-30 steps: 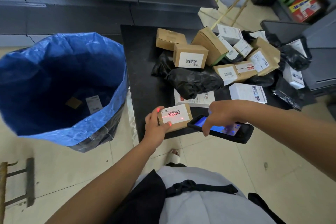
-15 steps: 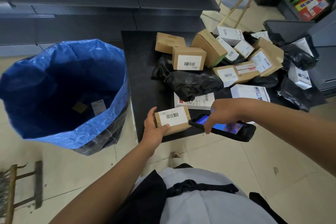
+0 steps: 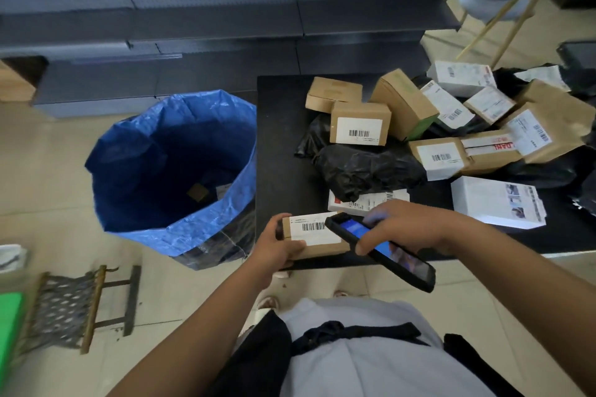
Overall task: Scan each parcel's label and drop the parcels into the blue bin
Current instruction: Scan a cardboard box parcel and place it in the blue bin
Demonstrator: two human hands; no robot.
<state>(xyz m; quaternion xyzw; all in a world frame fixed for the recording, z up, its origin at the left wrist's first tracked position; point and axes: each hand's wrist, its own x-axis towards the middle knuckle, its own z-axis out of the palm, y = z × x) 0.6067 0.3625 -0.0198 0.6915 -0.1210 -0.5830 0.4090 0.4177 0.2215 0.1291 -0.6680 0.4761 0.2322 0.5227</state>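
Parcels are the job here; going left to right. Woven-seat wooden stool (image 3: 77, 306) is sitting on the tiled floor at far left. Next, the tall blue woven-plastic bin (image 3: 180, 229) is standing open just beside the left edge of the black tabletop (image 3: 280, 138), with a couple of parcels lying dimly at its bottom. The left hand (image 3: 277, 246) is gripping the small brown cardboard parcel with a white barcode label (image 3: 314, 230), thumb over the near edge and fingers curled round the left end, holding it label-up over the table's front edge, near the bin but not over it. The right hand (image 3: 409, 229) is wrapping its fingers round the black handheld scanner with a lit blue screen (image 3: 380, 250), whose tip is overlapping the label's right end. No scan beam is showing. Behind, a crumpled black plastic mailer (image 3: 367, 167) and a heap of brown and white labelled boxes (image 3: 451, 126) are waiting on the table.

Risks, as judgement: scanner tip is sitting very close to, and partly covering, the label, so a read could be failing and the parcel could be going into the bin unscanned. Left-hand grip is on one end only, so a swing toward the bin could be tipping the box loose onto the floor short of the rim. The soft bin wall could be folding if clipped.
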